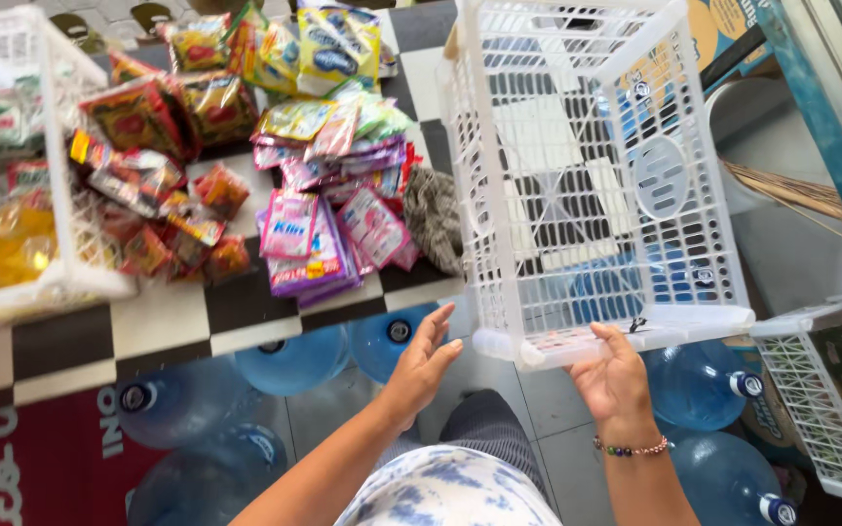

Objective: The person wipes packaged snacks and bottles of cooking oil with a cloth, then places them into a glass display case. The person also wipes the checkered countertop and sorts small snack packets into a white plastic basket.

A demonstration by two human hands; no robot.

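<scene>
An empty white plastic basket [587, 185] is tipped up off the floor, its open side facing me. My right hand [616, 375] grips its near rim from below, with a beaded bracelet on the wrist. Fingers apart, my left hand [423, 362] hovers just left of the basket's near corner and holds nothing. Left of the basket, a black and white checkered counter [177, 317] carries piles of small sachets, pink and purple ones [319, 234] nearest the basket and red and yellow ones [163, 185] further left.
A second white basket [46, 195] with packets and yellow bags stands at the counter's left end. Several large blue water bottles [294, 360] lie on the floor under the counter and by my legs. A grey cloth [433, 216] sits beside the sachets. Another white crate [825, 390] is at right.
</scene>
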